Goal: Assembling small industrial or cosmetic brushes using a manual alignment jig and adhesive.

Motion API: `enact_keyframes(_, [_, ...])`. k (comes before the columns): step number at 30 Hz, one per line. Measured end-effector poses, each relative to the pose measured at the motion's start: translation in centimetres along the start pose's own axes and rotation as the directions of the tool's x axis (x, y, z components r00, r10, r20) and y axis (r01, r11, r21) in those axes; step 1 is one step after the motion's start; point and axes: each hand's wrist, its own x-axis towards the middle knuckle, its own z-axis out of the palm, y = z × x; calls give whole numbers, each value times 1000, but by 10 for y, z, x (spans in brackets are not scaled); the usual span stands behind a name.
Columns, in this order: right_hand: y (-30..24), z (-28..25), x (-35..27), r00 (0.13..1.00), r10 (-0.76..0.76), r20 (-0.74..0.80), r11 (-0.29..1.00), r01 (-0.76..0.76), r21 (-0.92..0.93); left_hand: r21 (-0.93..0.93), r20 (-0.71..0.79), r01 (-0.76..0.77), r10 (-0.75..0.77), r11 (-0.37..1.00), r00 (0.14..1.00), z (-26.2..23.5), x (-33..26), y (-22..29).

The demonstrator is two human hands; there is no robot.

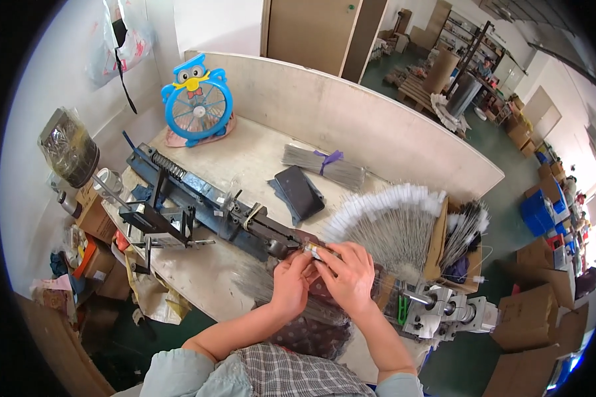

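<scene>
A checked apron front (291, 374) and pale sleeves sit nearest the lens, with both forearms running up from the lower edge to the bench (245, 165). The left hand (290, 284) and the right hand (347, 278) meet just below the near end of a long dark metal machine (212, 202), fingers curled inward and fingertips pressed together on a small pale, shiny piece (313, 250). That piece is tiny, whitish and glinting; its exact form is too small to make out, but it appears slightly elongated, its long axis running roughly left to right across the fingertips, and it sits against the machine's end. The machine itself lies diagonally, from upper left by a coil spring down to lower right at the hands. Just right of the hands a fan of thin grey wires with white fluffy tips (391, 221) spreads out, tips pointing up and away from the person. Thin loose wires (258, 284) lie under the left wrist. Farther back rest a dark phone-like slab (299, 190), a bundle of grey wires tied with purple ribbon (324, 164), and a blue bird-shaped fan (197, 102).
</scene>
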Motion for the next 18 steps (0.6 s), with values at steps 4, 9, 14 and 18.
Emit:
enact_keyframes(4, [3, 0, -2, 1000, -16, 12, 1000, 16, -9, 55, -5, -9, 9, 998, 1000, 7, -3, 3])
enact_keyframes(9, [-5, 0, 0, 1000, 11, 6, 1000, -11, 21, 25, -20, 11, -10, 1000, 1000, 3, -3, 2])
enact_keyframes(14, [-5, 2, -1, 998, 17, -62, 1000, -15, 25, -8, -13, 18, -18, 1000, 1000, 9, -5, 6])
enact_keyframes(18, [-2, 2, -2, 998, 10, -56, 1000, -10, 3, 18, -26, -2, 3, 1000, 1000, 14, -5, 6])
